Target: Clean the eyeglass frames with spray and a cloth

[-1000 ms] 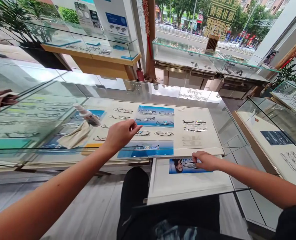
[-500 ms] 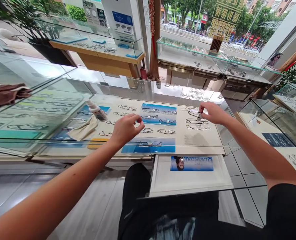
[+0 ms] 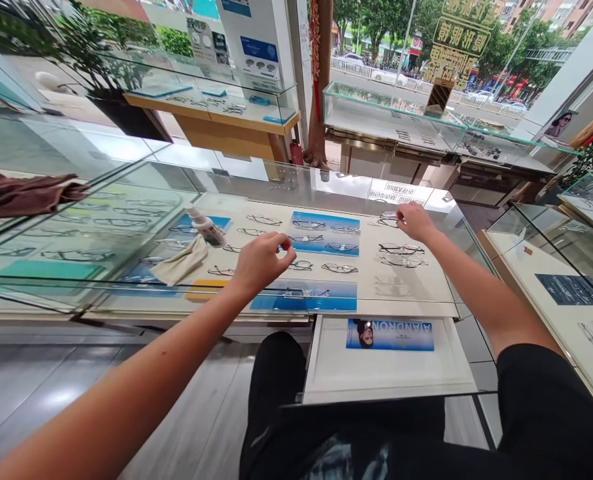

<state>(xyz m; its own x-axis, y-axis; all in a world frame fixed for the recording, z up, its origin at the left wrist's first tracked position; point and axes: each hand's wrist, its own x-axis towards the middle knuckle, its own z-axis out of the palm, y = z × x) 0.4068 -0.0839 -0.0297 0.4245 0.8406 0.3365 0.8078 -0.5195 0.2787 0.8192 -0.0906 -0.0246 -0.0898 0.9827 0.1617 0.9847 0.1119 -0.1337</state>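
Right hand [image 3: 416, 222] pinches one glasses pair [image 3: 390, 217]; left hand [image 3: 263, 260] curled; one bottle [image 3: 207, 227].

- The glass top of the counter [image 3: 446, 280] closes off the displayed frames beneath it from above; a hand can pass only over its surface
- Left of the left hand [image 3: 263, 261], whose fingers are pinched together, a spray bottle [image 3: 207, 227] on its side and a crumpled cloth [image 3: 181, 263] block the glass
- Between the hands the top is bare; two pairs of glasses [image 3: 401, 255] lie just nearer than the right hand [image 3: 416, 221], which pinches a frame [image 3: 390, 215] at the far right
- The drawer [image 3: 326, 373] juts out below the near edge; open from above, holding one blue card [image 3: 390, 335]
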